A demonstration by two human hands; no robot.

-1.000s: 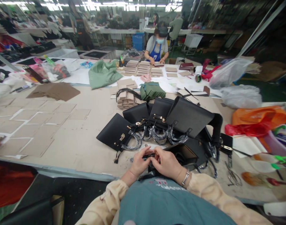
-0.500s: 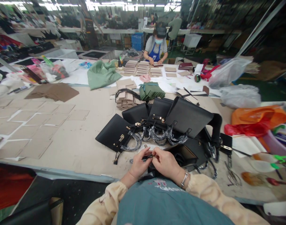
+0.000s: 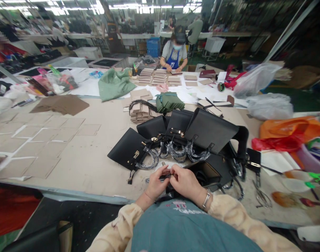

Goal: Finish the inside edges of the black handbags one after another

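My left hand (image 3: 157, 184) and my right hand (image 3: 185, 182) meet close in front of my apron, with thumbs and fingers pinched on a thin black strip, mostly hidden by the fingers. Just beyond the right hand lies an open black handbag (image 3: 214, 172), its brown inside showing. Fanned out past both hands are several black handbags: one with gold hardware (image 3: 123, 146) at the left, a larger one (image 3: 211, 132) at the right. Clear plastic film wraps their curved handles (image 3: 149, 159).
Flat beige pieces (image 3: 55, 134) cover the table's left side. Behind the bags are green bundled pieces (image 3: 169, 102) and stacked beige pieces (image 3: 142, 113). To the right lie an orange bag (image 3: 291, 127), scissors (image 3: 262, 197) and brushes. A co-worker (image 3: 174, 54) works across the table.
Both hands stay together, pinching the strip, with barely any shift. The view has turned very slightly. In the background a standing person in a dark apron has moved to the right.
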